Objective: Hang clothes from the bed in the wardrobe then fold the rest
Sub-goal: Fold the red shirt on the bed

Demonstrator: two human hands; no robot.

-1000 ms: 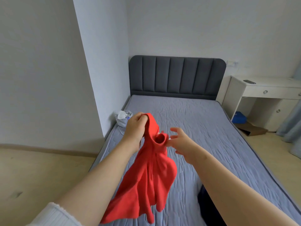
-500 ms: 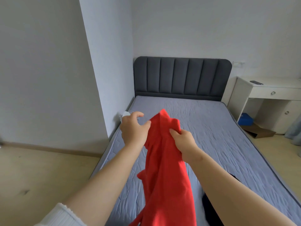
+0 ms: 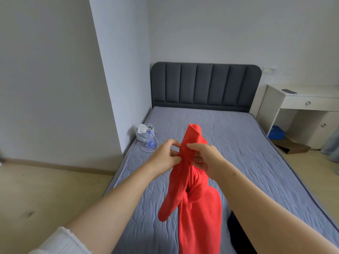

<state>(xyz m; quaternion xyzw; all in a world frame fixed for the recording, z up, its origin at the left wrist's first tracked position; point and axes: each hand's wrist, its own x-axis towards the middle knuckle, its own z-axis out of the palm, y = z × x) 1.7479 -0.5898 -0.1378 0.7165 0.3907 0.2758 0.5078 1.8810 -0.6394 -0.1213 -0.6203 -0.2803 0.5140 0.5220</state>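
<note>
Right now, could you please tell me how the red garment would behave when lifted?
Probably floppy: the red garment droops in soft folds below the left hand and right hand. Likely light, since mere pinches carry it. May tangle: it hangs twisted.

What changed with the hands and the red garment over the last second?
The right hand, open a second ago, took a grip on the red garment beside the left hand, which shifted its pinch lower; the cloth's top now sticks up above both. The bag and dark garment on the bed stayed put.
</note>
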